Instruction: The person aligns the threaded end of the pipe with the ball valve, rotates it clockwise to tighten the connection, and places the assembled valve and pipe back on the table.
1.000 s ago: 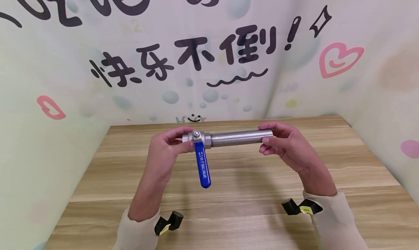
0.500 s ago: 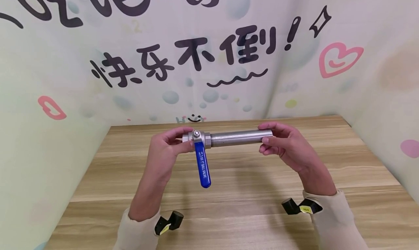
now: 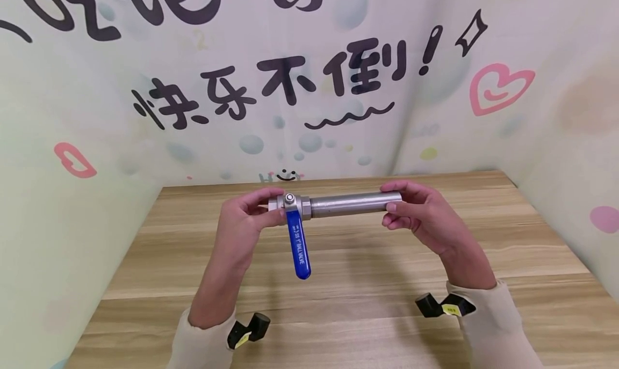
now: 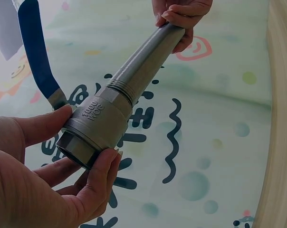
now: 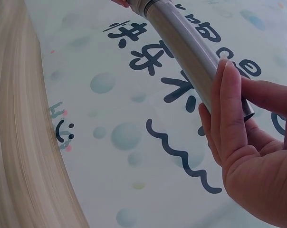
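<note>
A steel ball valve (image 3: 306,207) with a blue lever handle (image 3: 299,245) is held above the table, joined to a steel pipe (image 3: 355,204) that runs to the right. My left hand (image 3: 242,221) grips the valve body, thumb on the near side and fingers behind. In the left wrist view the valve's hex end (image 4: 77,149) faces the palm, and screw threads show where the pipe enters the other side. At the pipe's far right end my right hand (image 3: 423,210) pinches it between thumb and fingers. The blue lever points down toward the table's front in the head view.
Beneath the hands lies a wood-grain table (image 3: 338,315). A pale printed curtain (image 3: 203,143) with black lettering and hearts stands behind it and along both sides. Small black devices are strapped at the left cuff (image 3: 205,337) and the right cuff (image 3: 488,310).
</note>
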A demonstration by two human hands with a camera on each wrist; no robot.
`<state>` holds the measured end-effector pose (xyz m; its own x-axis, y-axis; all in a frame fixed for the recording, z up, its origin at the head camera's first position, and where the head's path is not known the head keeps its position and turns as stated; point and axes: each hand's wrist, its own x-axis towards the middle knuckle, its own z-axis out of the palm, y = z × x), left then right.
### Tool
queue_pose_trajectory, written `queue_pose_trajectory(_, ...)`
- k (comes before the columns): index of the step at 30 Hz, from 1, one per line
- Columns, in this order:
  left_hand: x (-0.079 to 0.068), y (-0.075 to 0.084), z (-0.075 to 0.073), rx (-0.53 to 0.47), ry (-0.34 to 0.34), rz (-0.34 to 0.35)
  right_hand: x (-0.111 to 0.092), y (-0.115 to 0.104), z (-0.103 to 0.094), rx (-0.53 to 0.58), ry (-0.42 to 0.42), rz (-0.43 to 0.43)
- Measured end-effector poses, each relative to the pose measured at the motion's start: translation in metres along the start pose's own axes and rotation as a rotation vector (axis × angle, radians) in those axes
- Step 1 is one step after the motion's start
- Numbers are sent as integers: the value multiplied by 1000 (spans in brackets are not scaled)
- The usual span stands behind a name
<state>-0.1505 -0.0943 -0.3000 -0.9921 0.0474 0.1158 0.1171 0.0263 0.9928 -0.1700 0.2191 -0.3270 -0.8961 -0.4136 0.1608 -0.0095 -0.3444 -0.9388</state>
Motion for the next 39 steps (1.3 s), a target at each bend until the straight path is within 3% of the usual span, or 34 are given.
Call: queue_pose_trajectory(39, -2, 2, 1, 3, -1, 4, 0, -2, 1, -7, -1, 17)
